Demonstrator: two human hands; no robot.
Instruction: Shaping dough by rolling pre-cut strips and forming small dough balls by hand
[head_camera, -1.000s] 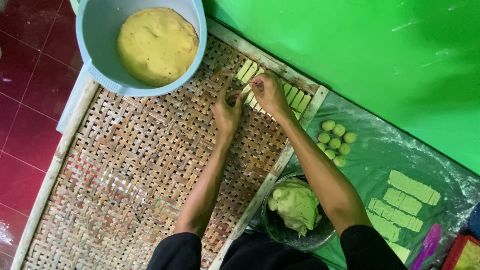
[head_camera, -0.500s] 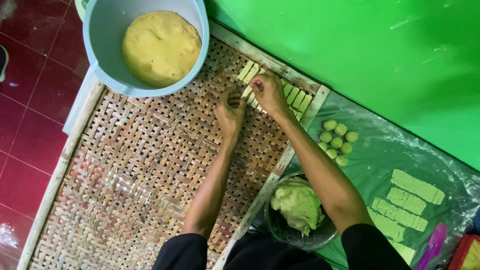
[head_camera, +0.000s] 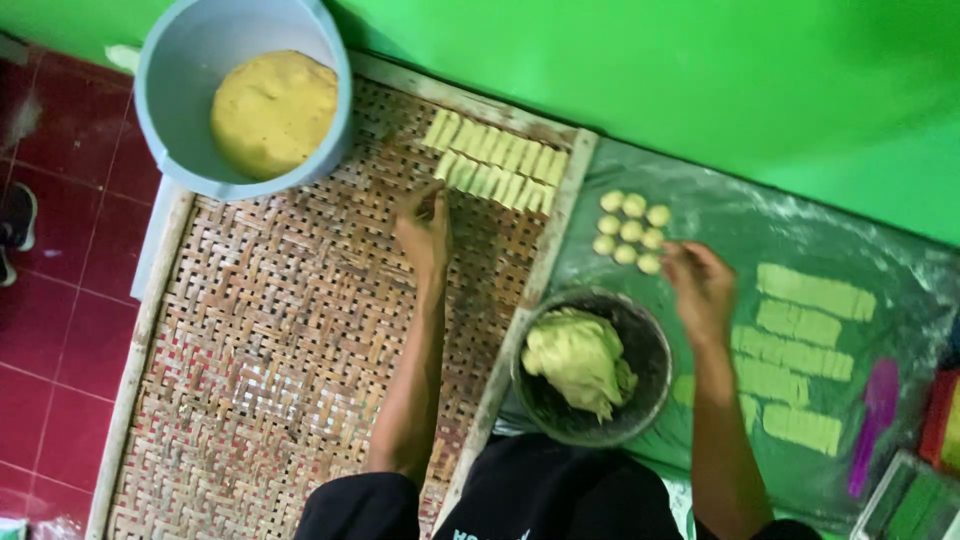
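Fingers of the left hand (head_camera: 425, 228) press down together on the woven bamboo tray (head_camera: 270, 330) at upper centre of the frame, touching the near end of two rows of pale green dough strips (head_camera: 495, 165) laid side by side along the tray's top right corner; whether they pinch a strip cannot be told. To the right, the right hand (head_camera: 700, 285) hovers with fingers loosely curled and slightly apart, holding nothing visible, just beside a cluster of small pale dough balls (head_camera: 630, 232) on a flour-dusted dark green mat (head_camera: 720, 210). Below and between the two forearms sits a dark round bowl (head_camera: 640, 350) holding a lump of green dough (head_camera: 578, 358), at the tray's right edge. Right of the right hand, flat ridged slabs of green dough (head_camera: 800, 340) lie in a column on the mat, with a purple scraper (head_camera: 875, 420) beside them near the right edge. At upper left, a pale blue basin (head_camera: 180, 90) with a mound of yellow filling (head_camera: 272, 112) rests on the tray's corner. Red floor tiles (head_camera: 60, 300) fill the left side; a green wall (head_camera: 700, 70) runs along the top.
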